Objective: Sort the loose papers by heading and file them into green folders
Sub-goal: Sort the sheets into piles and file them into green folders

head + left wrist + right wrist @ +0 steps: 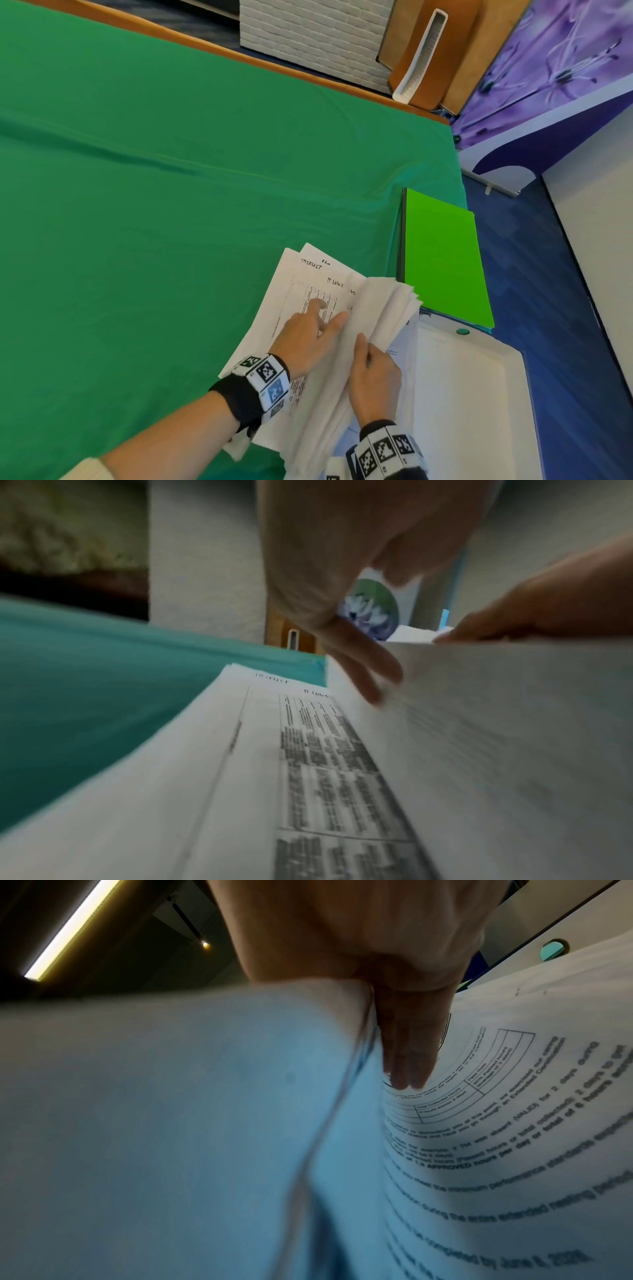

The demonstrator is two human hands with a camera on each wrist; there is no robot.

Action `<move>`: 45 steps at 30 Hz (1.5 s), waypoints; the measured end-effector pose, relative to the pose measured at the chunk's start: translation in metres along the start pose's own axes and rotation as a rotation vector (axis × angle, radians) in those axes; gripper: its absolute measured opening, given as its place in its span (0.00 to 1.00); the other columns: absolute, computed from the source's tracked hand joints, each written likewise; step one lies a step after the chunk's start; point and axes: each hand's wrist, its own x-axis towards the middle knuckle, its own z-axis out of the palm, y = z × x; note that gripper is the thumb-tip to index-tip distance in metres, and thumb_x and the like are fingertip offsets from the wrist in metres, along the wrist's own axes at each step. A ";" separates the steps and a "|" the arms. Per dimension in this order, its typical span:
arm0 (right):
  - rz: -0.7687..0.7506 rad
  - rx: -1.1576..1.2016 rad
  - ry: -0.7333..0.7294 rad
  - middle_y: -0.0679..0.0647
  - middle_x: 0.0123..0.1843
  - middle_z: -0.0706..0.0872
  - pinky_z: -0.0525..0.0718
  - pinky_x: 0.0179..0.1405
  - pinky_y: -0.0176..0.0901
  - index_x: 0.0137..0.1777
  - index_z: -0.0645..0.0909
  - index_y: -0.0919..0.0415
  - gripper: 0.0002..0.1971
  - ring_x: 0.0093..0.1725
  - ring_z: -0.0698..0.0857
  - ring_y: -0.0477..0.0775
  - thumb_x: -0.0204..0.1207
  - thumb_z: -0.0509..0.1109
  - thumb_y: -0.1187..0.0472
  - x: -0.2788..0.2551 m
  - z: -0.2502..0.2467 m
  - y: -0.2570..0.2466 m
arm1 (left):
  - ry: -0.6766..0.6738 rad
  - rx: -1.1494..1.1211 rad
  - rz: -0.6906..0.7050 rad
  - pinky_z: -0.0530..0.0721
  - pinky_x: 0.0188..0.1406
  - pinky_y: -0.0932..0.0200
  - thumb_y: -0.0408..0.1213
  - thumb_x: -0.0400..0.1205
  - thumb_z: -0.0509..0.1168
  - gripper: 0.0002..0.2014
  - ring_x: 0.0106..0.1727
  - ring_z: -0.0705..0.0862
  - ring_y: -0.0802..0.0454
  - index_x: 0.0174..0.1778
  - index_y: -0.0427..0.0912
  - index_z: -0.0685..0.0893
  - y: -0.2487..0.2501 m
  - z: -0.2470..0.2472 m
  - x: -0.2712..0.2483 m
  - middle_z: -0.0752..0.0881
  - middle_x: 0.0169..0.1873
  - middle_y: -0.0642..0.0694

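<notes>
Green cloth [171,205] under papers [301,291]; my left hand [308,335] presses flat, right hand [373,377] grips lifted sheets [387,308]

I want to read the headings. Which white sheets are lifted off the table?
The thick white bundle of sheets gripped by the right hand; the sheets headed TASKLIST and IT LOGS lie flat under the left hand.

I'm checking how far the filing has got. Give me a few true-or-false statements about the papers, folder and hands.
1. The green folder lies closed on the table's right edge. True.
2. The right hand rests on the folder. False: it holds up a lifted bundle of papers.
3. The left hand lies on the flat sheets. True.
4. The flat sheets show no handwriting. False: handwritten headings run along their tops.
5. Papers already sit on the folder. False: its cover is bare.
</notes>
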 end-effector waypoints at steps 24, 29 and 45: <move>-0.134 -0.033 -0.045 0.48 0.28 0.77 0.66 0.31 0.43 0.29 0.70 0.50 0.19 0.33 0.77 0.53 0.85 0.61 0.53 -0.008 0.013 -0.010 | -0.037 0.034 0.043 0.78 0.35 0.62 0.62 0.86 0.51 0.25 0.33 0.85 0.51 0.34 0.50 0.82 -0.028 -0.008 0.008 0.85 0.32 0.54; -0.098 -0.136 -0.041 0.49 0.34 0.81 0.79 0.37 0.48 0.37 0.78 0.55 0.21 0.36 0.80 0.52 0.81 0.58 0.40 -0.011 0.023 -0.012 | -0.244 -0.161 -0.099 0.81 0.60 0.55 0.69 0.83 0.44 0.36 0.48 0.89 0.59 0.59 0.47 0.89 -0.023 -0.015 0.002 0.89 0.58 0.53; -0.016 -0.224 -0.024 0.53 0.45 0.86 0.75 0.40 0.40 0.53 0.83 0.59 0.08 0.44 0.83 0.53 0.82 0.64 0.58 -0.009 0.035 -0.027 | 0.119 0.326 -0.129 0.75 0.40 0.60 0.52 0.82 0.66 0.14 0.41 0.76 0.54 0.40 0.46 0.75 -0.059 -0.032 0.022 0.75 0.41 0.50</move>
